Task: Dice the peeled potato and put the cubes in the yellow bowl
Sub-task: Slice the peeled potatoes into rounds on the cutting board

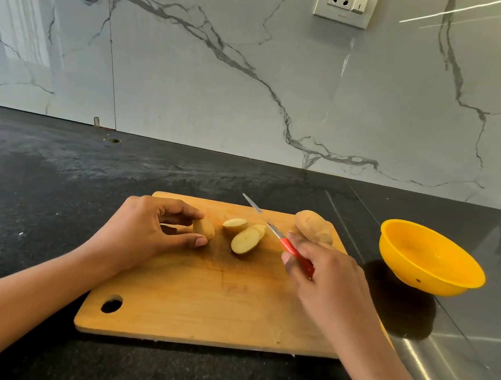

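Head view: potato part-sliced on cutting board, both hands engaged.
Left hand [147, 227] curls thumb and forefinger round the potato end piece [205, 229] on the cutting board [211, 297], fingertips at its edges. Right hand [323, 277] grips the red handle of a knife [281, 237]; the blade is raised and points away, above the board. Potato slices [247, 239] lie overlapped between the two hands, cut faces showing. A whole potato [313, 226] rests at the board's far right corner, just beyond the right hand. The yellow bowl [425, 262] stands on the dark tabletop [33, 191], right of the board and apart from it. A wall socket [346, 0] is on the marble wall.
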A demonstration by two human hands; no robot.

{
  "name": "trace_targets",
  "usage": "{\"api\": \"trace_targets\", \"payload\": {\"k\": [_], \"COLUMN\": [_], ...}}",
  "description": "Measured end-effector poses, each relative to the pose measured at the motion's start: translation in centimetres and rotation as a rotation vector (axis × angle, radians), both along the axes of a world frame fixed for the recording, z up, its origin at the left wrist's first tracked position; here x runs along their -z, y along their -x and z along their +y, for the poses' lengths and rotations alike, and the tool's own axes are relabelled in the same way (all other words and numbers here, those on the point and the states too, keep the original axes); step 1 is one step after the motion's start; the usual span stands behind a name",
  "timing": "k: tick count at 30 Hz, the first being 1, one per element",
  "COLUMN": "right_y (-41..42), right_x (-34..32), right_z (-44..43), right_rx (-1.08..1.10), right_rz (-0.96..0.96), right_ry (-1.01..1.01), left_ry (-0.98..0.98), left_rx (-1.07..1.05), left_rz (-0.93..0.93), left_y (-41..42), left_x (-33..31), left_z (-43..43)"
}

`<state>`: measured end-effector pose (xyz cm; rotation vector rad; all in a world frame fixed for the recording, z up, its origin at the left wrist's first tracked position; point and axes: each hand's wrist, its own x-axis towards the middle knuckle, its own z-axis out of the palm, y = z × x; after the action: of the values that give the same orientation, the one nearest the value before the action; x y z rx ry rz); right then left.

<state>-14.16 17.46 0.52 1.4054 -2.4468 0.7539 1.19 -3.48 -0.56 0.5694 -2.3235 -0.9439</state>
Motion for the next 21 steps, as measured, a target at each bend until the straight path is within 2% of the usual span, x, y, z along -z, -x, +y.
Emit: {"api": "trace_targets", "payload": {"k": [4, 7, 9, 13, 14, 16, 21], "right_y": [1.4, 1.8, 1.9, 2.0, 2.1, 2.3, 2.9], "right_x": [0.5, 0.6, 0.4, 0.1, 0.1, 0.1, 0.1], "right_z": [0.5, 0.4, 0.5, 0.9, 1.0, 1.2, 1.4], "right_rx": [-0.048, -0.076, -0.089, -0.097, -0.098, -0.107, -0.140], "right_rz": [-0.308, -0.364, -0.364, -0.347, -0.359, -0.403, -0.490], "right_ry": [0.081, 0.076, 0.074, 0.063, 0.069, 0.073, 0.066], "left_ry": [0.073, 0.200, 0.306, 0.495, 0.502, 0.462, 0.272], "left_rx": [0.006, -0.019, 0.060, 0.449, 0.522, 0.579, 0.548], "left_rz": [-0.015, 0.045, 0.028, -0.378, -0.457, -0.491, -0.337], "left_y": [-0.1, 0.5, 1.8, 6.4, 7.4, 8.8, 8.2], "left_x": [-0.4, -1.7, -3.7, -7.5, -7.7, -7.4, -6.6], "left_z": [0.5, 0.9, 1.3, 1.2, 1.0, 0.7, 0.2]}}
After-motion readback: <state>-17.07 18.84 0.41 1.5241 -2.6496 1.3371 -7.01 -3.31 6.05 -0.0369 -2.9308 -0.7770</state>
